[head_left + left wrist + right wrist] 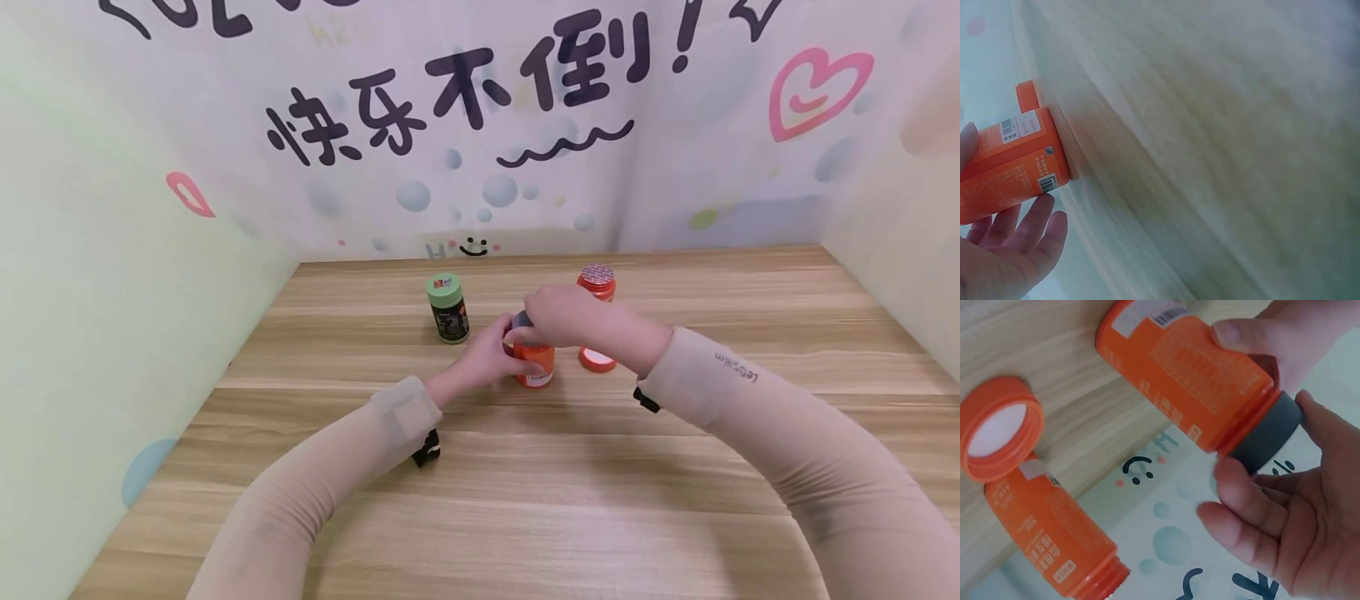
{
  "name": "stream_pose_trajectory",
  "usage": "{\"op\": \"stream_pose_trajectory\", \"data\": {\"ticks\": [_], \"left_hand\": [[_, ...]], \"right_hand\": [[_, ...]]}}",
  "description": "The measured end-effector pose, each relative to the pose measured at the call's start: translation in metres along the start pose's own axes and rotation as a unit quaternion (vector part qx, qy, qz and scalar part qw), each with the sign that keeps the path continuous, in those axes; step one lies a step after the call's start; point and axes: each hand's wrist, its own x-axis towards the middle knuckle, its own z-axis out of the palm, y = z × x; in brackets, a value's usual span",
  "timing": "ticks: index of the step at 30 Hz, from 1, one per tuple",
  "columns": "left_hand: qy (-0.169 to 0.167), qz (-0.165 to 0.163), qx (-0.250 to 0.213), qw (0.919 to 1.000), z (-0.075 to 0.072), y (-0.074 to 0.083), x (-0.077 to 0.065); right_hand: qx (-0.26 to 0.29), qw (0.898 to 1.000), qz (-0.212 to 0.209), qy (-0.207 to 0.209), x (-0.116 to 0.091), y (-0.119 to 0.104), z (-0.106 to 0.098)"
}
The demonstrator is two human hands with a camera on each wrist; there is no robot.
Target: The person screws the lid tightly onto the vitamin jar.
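Note:
My left hand [487,357] grips an orange bottle [536,368] that stands on the table, thumb on its near side. The left wrist view shows the printed labels on this bottle [1019,159], with fingers spread along its other side. From above, my right hand [562,315] pinches the bottle's dark grey cap [1267,434] between thumb and index finger. The cap sits on the bottle's neck. Just right of it, an orange lid [597,360] lies with its white inside facing up. Behind that lid stands a second orange bottle [597,285], lidless, a patterned seal across its mouth.
A dark jar with a green lid [448,312] stands to the left of my hands. The wooden table [525,500] meets a white printed cloth [472,192] at the back, and pale walls rise on both sides.

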Motion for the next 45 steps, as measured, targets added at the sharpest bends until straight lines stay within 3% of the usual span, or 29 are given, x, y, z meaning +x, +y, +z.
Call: {"op": "stream_pose_trajectory", "data": {"ticks": [6,9,11,14,16,19,21,24,27,35,45], "left_hand": [[-0.004,-0.002,-0.006,1.0,0.001,0.0,0.001],[-0.004,0.001,-0.016,0.9999,0.002,0.0,0.001],[-0.004,0.007,-0.017,0.9998,0.002,0.0,0.002],[-0.003,0.012,-0.006,0.9999,0.002,0.0,0.001],[-0.003,0.011,0.004,0.9999,0.002,0.0,0.002],[-0.004,0.0,0.009,1.0,0.002,0.0,0.001],[-0.009,-0.003,-0.001,0.9999,0.001,0.001,0.0],[-0.012,0.0,-0.016,0.9998,0.001,0.001,0.0],[-0.012,0.009,-0.025,0.9996,0.001,0.001,0.001],[-0.013,0.002,-0.021,0.9997,0.0,0.001,0.001],[-0.011,0.003,-0.026,0.9996,0.0,0.0,0.002]], "right_hand": [[-0.024,0.995,0.055,0.081,0.001,-0.005,0.012],[-0.052,0.99,0.062,0.118,0.0,-0.005,0.015],[-0.059,0.989,0.058,0.12,-0.003,-0.003,0.013],[-0.019,0.996,0.017,0.086,-0.007,0.003,0.002],[0.029,0.998,-0.041,0.045,-0.009,0.01,-0.008],[0.094,0.986,-0.137,-0.025,-0.011,0.019,-0.018],[0.111,0.976,-0.178,-0.063,-0.012,0.023,-0.021],[0.115,0.968,-0.203,-0.09,-0.013,0.025,-0.02],[0.104,0.968,-0.212,-0.082,-0.013,0.026,-0.017],[0.094,0.974,-0.193,-0.068,-0.011,0.024,-0.015],[0.071,0.993,-0.09,-0.041,-0.003,0.013,-0.01]]}}
